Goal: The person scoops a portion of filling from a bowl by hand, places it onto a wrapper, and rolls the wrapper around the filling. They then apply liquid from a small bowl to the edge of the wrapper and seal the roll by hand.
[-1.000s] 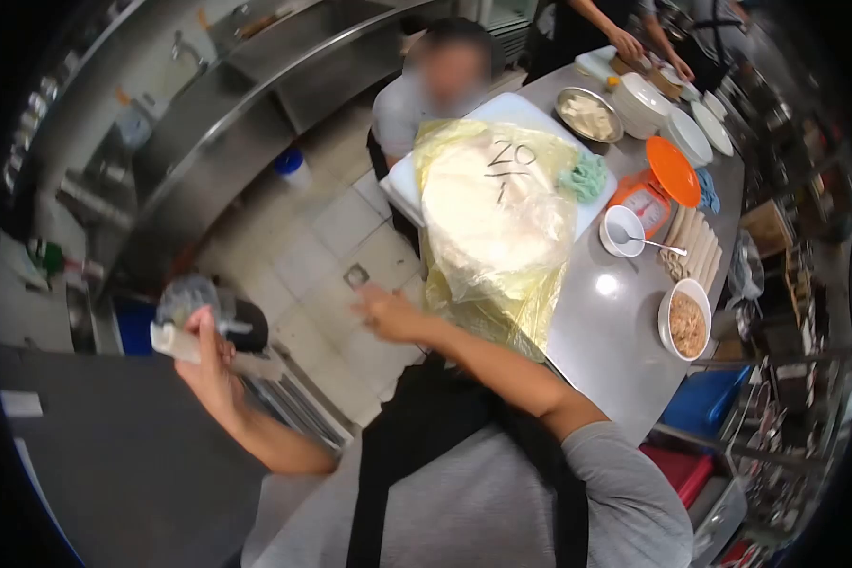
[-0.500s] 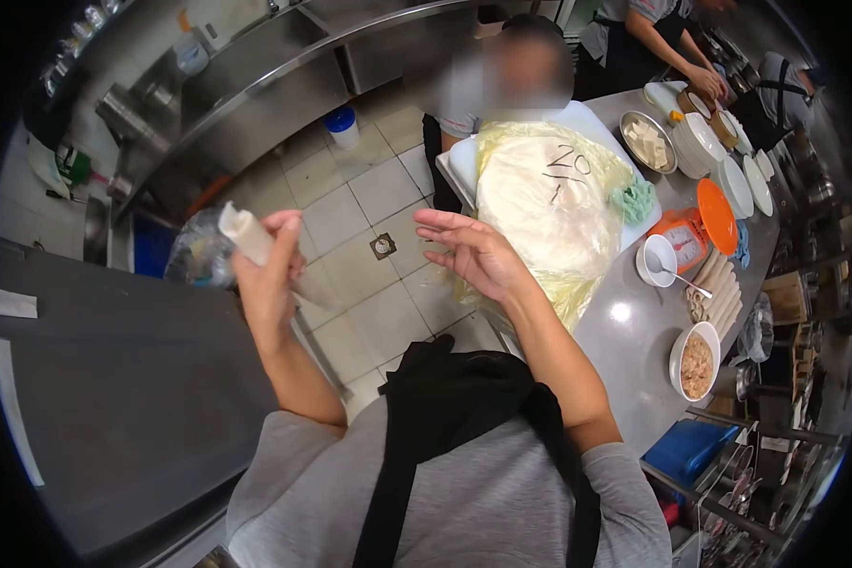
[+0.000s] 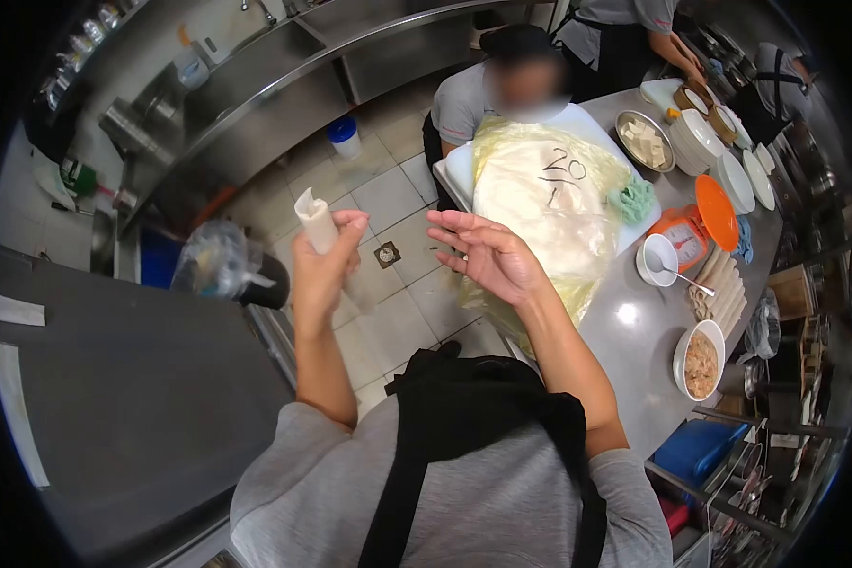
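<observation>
One rolled wrapper (image 3: 315, 220) upright in left hand (image 3: 324, 270) (right hand (image 3: 488, 257) apart).

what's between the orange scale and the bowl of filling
A row of rolled wraps lies between the scale and the filling bowl, seen in the head view.

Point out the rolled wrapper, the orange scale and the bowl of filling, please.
rolled wrapper (image 3: 314, 220): head view, on its upper end, above the grip of the left hand (image 3: 320, 275).
orange scale (image 3: 717, 214): head view, on its orange top tray.
bowl of filling (image 3: 677, 358): head view, on its white rim.
</observation>
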Available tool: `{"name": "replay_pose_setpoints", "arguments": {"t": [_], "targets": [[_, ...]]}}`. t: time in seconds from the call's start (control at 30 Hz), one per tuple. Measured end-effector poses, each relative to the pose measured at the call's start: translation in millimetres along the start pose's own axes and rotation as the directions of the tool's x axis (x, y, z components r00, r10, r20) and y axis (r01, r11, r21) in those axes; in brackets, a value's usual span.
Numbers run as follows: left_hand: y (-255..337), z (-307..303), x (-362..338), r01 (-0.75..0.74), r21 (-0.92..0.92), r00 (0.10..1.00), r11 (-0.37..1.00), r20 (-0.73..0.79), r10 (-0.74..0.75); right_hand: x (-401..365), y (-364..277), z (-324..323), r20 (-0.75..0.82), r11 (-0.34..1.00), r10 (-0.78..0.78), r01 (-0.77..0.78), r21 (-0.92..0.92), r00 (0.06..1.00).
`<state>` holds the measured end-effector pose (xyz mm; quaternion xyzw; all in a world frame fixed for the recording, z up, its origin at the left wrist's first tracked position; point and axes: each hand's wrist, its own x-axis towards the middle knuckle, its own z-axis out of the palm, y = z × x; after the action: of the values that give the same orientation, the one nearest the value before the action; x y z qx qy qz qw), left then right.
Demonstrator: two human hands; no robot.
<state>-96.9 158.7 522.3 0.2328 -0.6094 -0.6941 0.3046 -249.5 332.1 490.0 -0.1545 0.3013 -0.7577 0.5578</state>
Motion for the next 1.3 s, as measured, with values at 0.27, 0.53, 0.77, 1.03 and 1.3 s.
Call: {"name": "replay_pose_setpoints", "arguments": {"t": [0.27, 0.53, 0.77, 1.03, 1.3], "targets": [[3, 13, 0, 0.011, 0.023, 1.000, 1.000, 0.020, -0.011, -4, -2, 0, 0.014, 0.997, -0.025, 0.024, 0.068, 1.000], [5, 77, 0, 0.164, -0.103, 0.899, 0.981, 0.424, -0.106, -67, -39, 47, 0.026, 0.449, -0.622, 0.383, -0.807, 0.783], [-9, 177, -6, 0.271, -0.073, 0.592, 0.960, 0.799, -0.106, -128, -83, 32, 0.469, -0.475, -0.749, 0.115, -0.873, 0.469], [-37, 269, -41, 0.152, 0.130, 0.242, 0.980, 0.956, -0.165, -199, -79, -10, 0.308, -0.372, -0.896, -0.160, -0.914, 0.320], [-49, 322, -95, -0.251, -0.141, 0.545, 0.958, 0.797, 0.260, -249, -97, 7, 0.310, -0.444, -0.888, -0.460, -0.769, 0.339]]}}
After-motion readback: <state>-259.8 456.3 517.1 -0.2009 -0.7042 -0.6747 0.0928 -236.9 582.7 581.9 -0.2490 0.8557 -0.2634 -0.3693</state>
